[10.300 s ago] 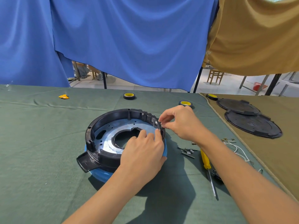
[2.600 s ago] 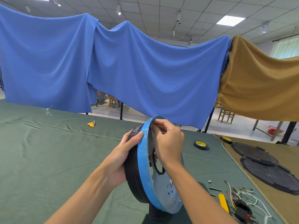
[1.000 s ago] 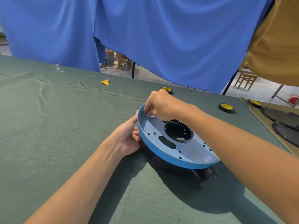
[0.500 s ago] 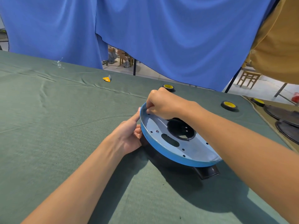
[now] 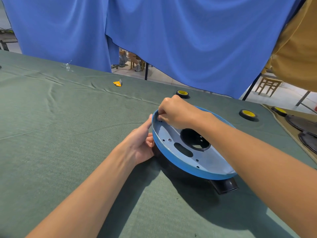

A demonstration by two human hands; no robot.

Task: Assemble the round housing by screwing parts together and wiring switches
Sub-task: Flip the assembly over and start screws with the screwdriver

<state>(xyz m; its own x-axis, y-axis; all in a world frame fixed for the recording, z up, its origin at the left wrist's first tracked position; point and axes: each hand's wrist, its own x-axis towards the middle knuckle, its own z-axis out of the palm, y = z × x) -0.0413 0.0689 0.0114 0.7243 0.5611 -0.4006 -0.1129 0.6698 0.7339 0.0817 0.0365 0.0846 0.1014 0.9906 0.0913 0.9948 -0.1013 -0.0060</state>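
We judge the job barely midway: the round housing [image 5: 214,162] lies plate-up on the green surface [image 5: 68,134], our left hand [image 5: 140,143] gripping its left edge while our right hand [image 5: 175,112] pinches at a rim hole [image 5: 161,121], whether on a screw we cannot tell, and no wiring shows.

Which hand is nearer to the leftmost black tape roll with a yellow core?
Right. The right hand sits just in front of the tape roll, fingers pinched inside the blue round housing; the left hand grips the housing's left side, farther back toward the person.
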